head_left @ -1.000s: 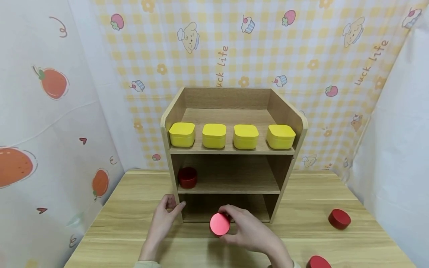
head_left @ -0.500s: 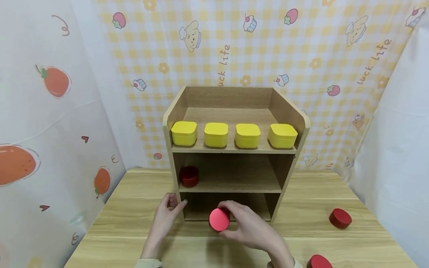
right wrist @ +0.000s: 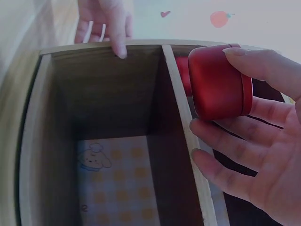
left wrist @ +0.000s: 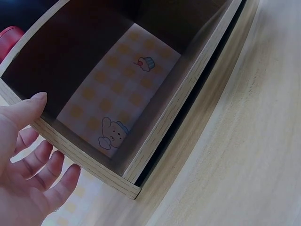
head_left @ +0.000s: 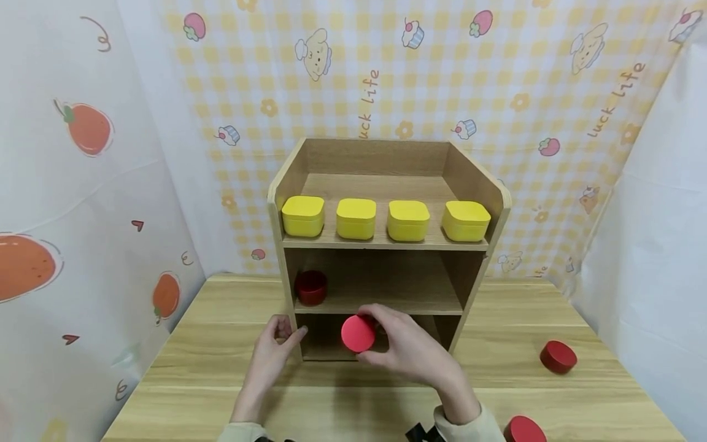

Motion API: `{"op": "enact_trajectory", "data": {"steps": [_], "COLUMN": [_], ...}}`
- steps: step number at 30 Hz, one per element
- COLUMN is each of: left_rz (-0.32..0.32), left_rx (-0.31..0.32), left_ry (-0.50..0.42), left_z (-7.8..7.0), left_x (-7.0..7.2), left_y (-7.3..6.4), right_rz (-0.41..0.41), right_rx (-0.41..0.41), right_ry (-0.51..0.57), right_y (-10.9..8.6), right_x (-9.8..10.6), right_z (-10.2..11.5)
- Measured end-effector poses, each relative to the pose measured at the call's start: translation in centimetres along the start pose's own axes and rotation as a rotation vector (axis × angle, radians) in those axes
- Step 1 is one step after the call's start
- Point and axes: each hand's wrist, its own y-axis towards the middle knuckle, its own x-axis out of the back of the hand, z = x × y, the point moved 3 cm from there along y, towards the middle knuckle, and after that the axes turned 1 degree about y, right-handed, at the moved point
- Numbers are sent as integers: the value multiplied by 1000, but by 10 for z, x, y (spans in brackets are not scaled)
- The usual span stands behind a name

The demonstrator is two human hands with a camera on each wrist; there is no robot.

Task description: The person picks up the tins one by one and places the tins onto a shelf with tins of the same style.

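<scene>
My right hand (head_left: pixel 411 350) grips a round red tin (head_left: pixel 358 333) between thumb and fingers, its flat lid facing the head camera. In the right wrist view the tin (right wrist: pixel 216 82) is in front of the opening above the lowest compartment, close to the divider's edge. My left hand (head_left: pixel 270 350) holds the left side panel of a wooden shelf (head_left: pixel 381 245); in the left wrist view the thumb reaches over the panel edge (left wrist: pixel 80 157) while the fingers lie along its outer side. Another red tin (head_left: pixel 311 288) stands at the left of the middle compartment.
Several yellow boxes (head_left: pixel 356 219) with rounded corners stand in a row along the top board. Two more red tins lie on the wooden table (head_left: pixel 232 307): one at right (head_left: pixel 558 356), another at the front edge (head_left: pixel 525 430). Patterned cloth (head_left: pixel 353 73) hangs behind.
My right hand has lifted the red tin from low in front of the shelf, up and slightly left, toward the middle board. The left hand has stayed on the side panel.
</scene>
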Motion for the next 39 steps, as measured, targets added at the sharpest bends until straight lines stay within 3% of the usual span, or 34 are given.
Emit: {"op": "enact_trajectory", "data": {"steps": [17, 39], "left_rz": [-1, 18], "left_rx": [3, 28], "left_ry": [1, -23], "left_z": [2, -1], "left_x": [-1, 0], "left_y": [3, 0], "right_rz": [-29, -200], "right_rx": [-11, -183], "right_ry": [-14, -111], "right_y": [38, 49], "right_x": [23, 1], "right_z": [-1, -20]}}
